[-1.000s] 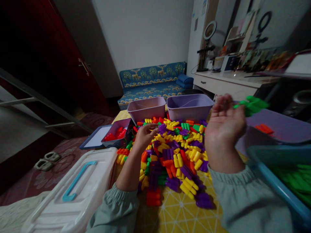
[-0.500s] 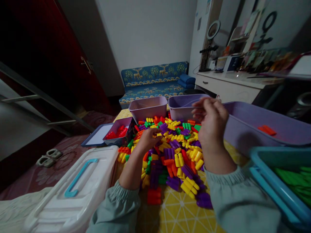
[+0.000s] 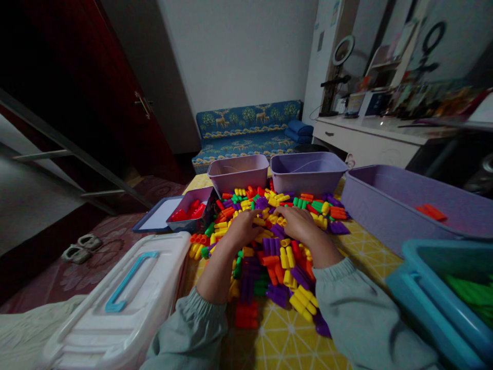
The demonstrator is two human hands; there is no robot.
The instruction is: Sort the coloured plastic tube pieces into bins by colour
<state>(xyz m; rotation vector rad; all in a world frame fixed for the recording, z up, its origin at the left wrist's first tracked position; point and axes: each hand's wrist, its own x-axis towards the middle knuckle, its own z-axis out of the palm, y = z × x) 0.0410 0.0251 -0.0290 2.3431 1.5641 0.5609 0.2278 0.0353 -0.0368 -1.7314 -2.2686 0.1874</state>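
Left hand [image 3: 243, 228] and right hand [image 3: 299, 223] reach palm-down over the blocks [image 3: 271, 246], which lie beneath, between and around them. Each is half curled; whether either grips a block, I cannot tell. Two bins [image 3: 308, 182] stand beyond; left of the left hand sits a box [image 3: 183, 226] of red pieces [image 3: 192, 209], and right of the right hand a tub [image 3: 419, 303].

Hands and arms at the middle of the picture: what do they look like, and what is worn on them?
The left hand and right hand are a person's, without gloves. Both sleeves are plain, pale grey-green and loose, with gathered, ruffled cuffs.
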